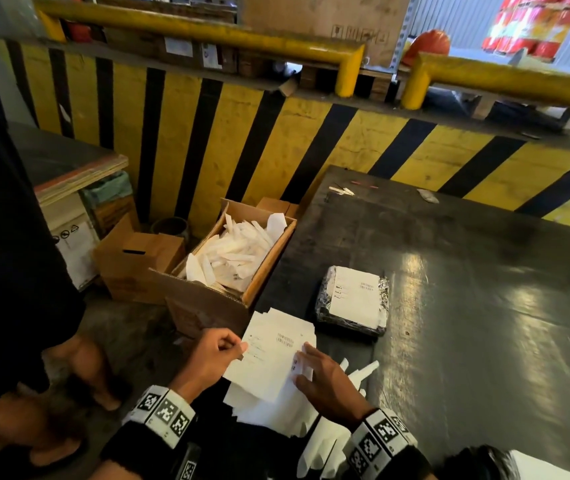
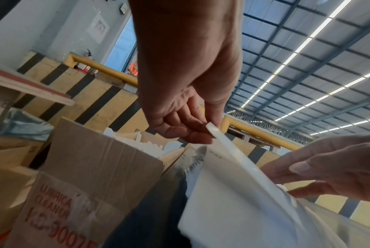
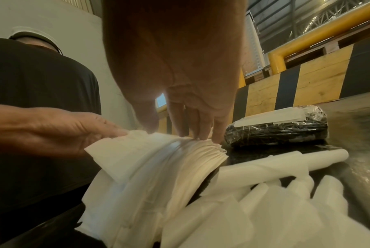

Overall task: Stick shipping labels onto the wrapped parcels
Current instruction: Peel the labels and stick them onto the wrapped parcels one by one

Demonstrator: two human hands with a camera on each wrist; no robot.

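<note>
Both hands are busy at the stack of labels (image 1: pixel 273 355) low in the middle of the head view; the left hand (image 1: pixel 214 355) pinches the left edge of the top sheet between thumb and curled fingers, and in the left wrist view that corner (image 2: pixel 211 129) is lifted clear of the sheets under it; the right hand (image 1: pixel 325 379) lies over the right side of the stack with its fingers straight and spread, the fingertips (image 3: pixel 198 134) pressing down on the fanned edges to hold the rest still.

The wrapped parcel (image 1: pixel 352 299) sits on the dark table (image 1: pixel 467 271) up and to the right of the stack, just beyond the right hand's fingertips; it is near the stack but not touching it; it already carries a white label (image 1: pixel 354 294) on its top face, so I would judge this sheet is meant for another parcel, and none shows in these views.

The parcel's long side runs from lower in the frame toward upper, roughly in line with the stack's long edge; the right hand is the nearer to it, the left hand being on the far side of the stack.

The open cardboard box (image 1: pixel 269 265) full of white backing scraps (image 1: pixel 235 251) stands up and left of the stack, off the table's edge and nearest the left hand; loose scraps also lie on the table at lower right (image 1: pixel 363 368).
</note>
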